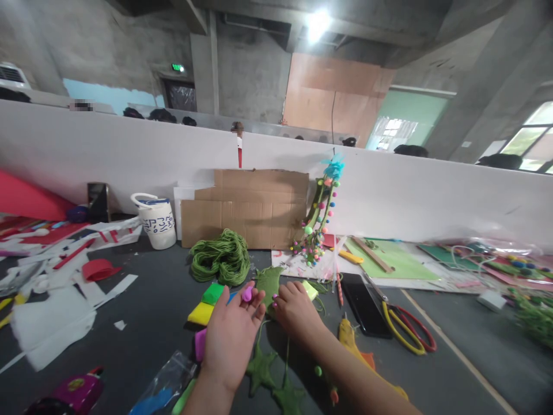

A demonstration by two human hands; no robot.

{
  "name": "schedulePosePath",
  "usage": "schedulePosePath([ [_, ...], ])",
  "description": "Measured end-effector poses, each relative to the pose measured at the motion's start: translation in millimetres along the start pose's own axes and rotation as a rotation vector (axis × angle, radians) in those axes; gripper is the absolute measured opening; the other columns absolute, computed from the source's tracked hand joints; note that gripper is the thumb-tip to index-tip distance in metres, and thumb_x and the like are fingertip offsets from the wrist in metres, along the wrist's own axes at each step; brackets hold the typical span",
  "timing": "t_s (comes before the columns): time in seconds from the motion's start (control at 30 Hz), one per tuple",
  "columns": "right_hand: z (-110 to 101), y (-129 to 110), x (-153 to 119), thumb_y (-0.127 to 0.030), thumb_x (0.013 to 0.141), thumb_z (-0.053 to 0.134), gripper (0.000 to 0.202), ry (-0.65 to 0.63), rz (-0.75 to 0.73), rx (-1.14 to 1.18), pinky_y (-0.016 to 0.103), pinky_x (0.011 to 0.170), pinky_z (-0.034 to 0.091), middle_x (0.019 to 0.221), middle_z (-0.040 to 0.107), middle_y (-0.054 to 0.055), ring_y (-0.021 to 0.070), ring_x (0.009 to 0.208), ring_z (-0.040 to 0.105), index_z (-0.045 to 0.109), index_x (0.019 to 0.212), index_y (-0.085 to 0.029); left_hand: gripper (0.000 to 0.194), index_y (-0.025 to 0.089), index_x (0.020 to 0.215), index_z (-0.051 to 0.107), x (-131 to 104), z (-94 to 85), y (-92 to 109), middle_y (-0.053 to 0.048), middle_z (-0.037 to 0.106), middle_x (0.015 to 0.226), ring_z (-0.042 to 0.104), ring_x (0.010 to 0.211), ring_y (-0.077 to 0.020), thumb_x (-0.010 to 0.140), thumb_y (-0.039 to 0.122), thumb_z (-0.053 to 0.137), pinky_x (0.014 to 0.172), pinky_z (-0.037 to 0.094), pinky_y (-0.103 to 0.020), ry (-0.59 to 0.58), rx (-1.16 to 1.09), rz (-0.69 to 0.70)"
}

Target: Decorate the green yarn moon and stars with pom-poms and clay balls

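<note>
My left hand (233, 337) is turned palm up, fingers partly curled, holding a small purple lump of soft clay (247, 294) near its fingertips. My right hand (298, 311), back upward, pinches a tiny purple bit of clay (275, 297). Between and beyond the hands lies a green felt shape (268, 279), partly covered by my right hand. Two green felt stars (261, 369) on strings lie below, nearer to me. Beside my left hand are a yellow packet (200, 314), a green packet (213, 293) and a purple piece (200, 344).
A green yarn skein (221, 257) lies before a cardboard sheet (246, 210). On the right are a phone (365, 305), scissors (410, 329) and a yellow glue gun (349, 337). A decorated hanging ornament (317, 216) leans at the back. Paper scraps (56, 323) cover the left.
</note>
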State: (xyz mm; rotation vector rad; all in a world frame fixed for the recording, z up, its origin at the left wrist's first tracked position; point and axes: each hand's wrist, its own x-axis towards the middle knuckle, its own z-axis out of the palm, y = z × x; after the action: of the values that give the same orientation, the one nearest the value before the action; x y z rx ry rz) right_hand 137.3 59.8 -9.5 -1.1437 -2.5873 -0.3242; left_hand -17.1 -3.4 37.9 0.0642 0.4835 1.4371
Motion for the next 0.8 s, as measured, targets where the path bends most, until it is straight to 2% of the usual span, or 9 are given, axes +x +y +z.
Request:
schedulePosePath([
  [0.13, 4, 3, 0, -0.019, 0.082, 0.059, 0.009, -0.001, 0.004, 0.008, 0.035, 0.073, 0.031, 0.075, 0.056, 0.005, 0.0211, 0.079, 0.047, 0.062, 0.074, -0.017, 0.034, 0.006, 0.102, 0.061, 0, 3.5, -2, -0.014, 0.061, 0.093, 0.061, 0.093, -0.0222, 0.09, 0.029, 0.04, 0.077, 0.052, -0.032, 0.036, 0.026, 0.019],
  [0.33, 12, 6, 1, -0.022, 0.079, 0.064, 0.005, -0.009, 0.042, 0.045, 0.033, 0.073, 0.03, 0.078, 0.057, 0.003, 0.0206, 0.08, 0.047, 0.062, 0.076, -0.019, 0.022, 0.006, 0.094, 0.061, 2, 7.4, -6, -0.009, 0.06, 0.08, 0.062, 0.073, -0.0153, 0.088, 0.017, 0.042, 0.063, 0.051, -0.025, 0.12, 0.118, 0.041],
  [0.67, 7, 5, 0, -0.021, 0.081, 0.061, 0.012, -0.009, 0.068, 0.109, 0.032, 0.071, 0.029, 0.073, 0.055, 0.003, 0.0187, 0.076, 0.045, 0.063, 0.069, -0.019, 0.025, 0.006, 0.096, 0.062, 3, 1.7, -7, -0.008, 0.06, 0.079, 0.061, 0.07, -0.0139, 0.089, 0.02, 0.043, 0.063, 0.051, -0.024, 0.1, 0.102, 0.008],
  [0.8, 6, 6, 1, -0.019, 0.083, 0.058, 0.014, 0.016, 0.116, 0.155, 0.032, 0.072, 0.029, 0.075, 0.056, 0.004, 0.0193, 0.077, 0.045, 0.062, 0.07, -0.019, 0.02, 0.007, 0.096, 0.064, 4, 0.2, -7, -0.007, 0.06, 0.08, 0.061, 0.07, -0.012, 0.086, 0.015, 0.048, 0.064, 0.051, -0.022, 0.09, 0.132, 0.024],
])
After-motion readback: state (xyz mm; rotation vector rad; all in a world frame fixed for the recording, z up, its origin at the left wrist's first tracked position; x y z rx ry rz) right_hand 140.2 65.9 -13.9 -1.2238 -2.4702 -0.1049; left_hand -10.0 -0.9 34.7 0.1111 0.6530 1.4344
